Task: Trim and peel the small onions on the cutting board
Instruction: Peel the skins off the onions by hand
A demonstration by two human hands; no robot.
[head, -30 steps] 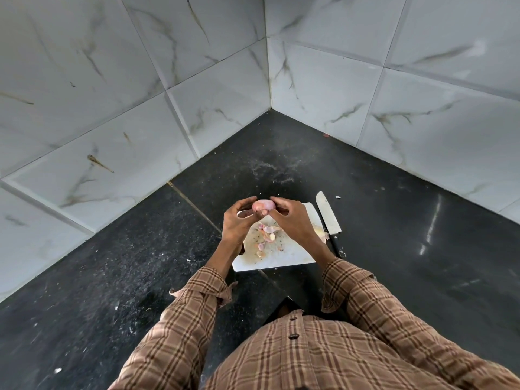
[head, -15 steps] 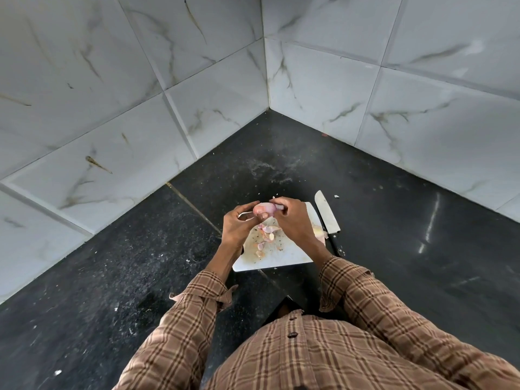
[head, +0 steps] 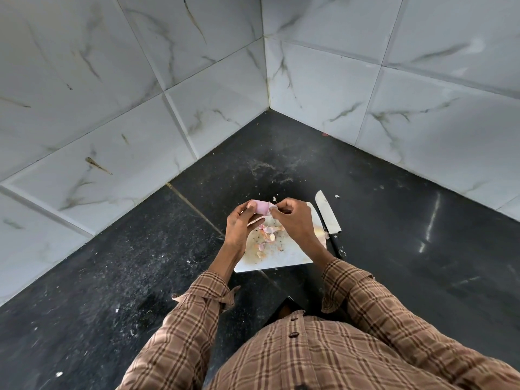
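Small onion [head: 261, 207] held in air above far edge of cutting board [head: 278, 257], now carried further toward left side of board than half a second ago. Left hand [head: 239, 229] fingers clamped on onion's left end. Right hand [head: 292, 218] fingers pinched together on strip of skin [head: 272, 208] at onion's right end; now drawn slightly apart from bulb, where a second ago sat pressed against it. Reads as a peel stroke under way, skin lifting off. Bulb surface shows pale pink, mostly bare. Loose peelings [head: 267, 233] lie on middle of board, under the hands. Knife [head: 327, 216] lies on counter [head: 394, 235] just beside board's right edge, untouched. Other unpeeled onions on board: cannot tell; pale piece [head: 319, 230] at right edge partly hidden by right wrist. Judgement: this onion near finished
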